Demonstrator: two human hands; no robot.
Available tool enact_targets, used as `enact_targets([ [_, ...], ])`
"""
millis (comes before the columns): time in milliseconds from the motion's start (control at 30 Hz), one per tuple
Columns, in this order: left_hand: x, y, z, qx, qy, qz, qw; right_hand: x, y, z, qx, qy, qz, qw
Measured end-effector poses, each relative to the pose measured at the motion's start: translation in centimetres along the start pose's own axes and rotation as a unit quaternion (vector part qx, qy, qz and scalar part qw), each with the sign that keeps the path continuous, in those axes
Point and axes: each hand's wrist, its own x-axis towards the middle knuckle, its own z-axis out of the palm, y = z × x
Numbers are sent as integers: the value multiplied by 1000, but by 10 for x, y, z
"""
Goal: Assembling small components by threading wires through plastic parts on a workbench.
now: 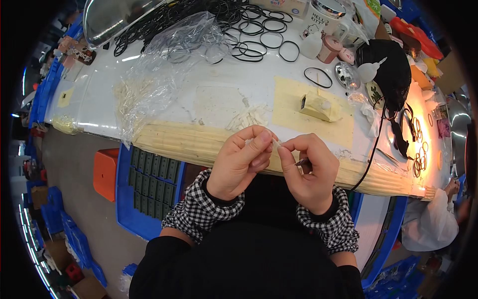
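My left hand (244,162) and my right hand (313,169) meet over the table's front edge, fingertips pinched close together. Between them is a small whitish piece (276,143), too small to name. The thin dark metal tip of a slim tool (301,162) shows under the curled fingers of my right hand; the rest of it is hidden. Just beyond my fingers lies a loose pile of cream-coloured strips (249,117). To its right, a small block wrapped in yellow (320,106) rests on a yellow sheet (286,99).
A clear plastic bag (184,42) lies by more thin cream strips (134,97). Black rubber rings (271,40) are heaped at the back. Bottles, a lidded cup (323,17) and a black cloth bag (386,70) crowd the right. Below left stand a blue crate (122,199) and an orange stool (104,175).
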Motion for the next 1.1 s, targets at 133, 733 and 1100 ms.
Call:
enact_targets([
  [133, -4, 0, 6, -2, 11, -7, 1000, -5, 1, -4, 120, -16, 151, 981],
  [733, 1, -7, 0, -16, -22, 7, 1000, -4, 4, -1, 158, -46, 153, 974],
  [1100, 11, 2, 2, 38, -19, 19, 999, 13, 8, -10, -189, -90, -59, 976],
])
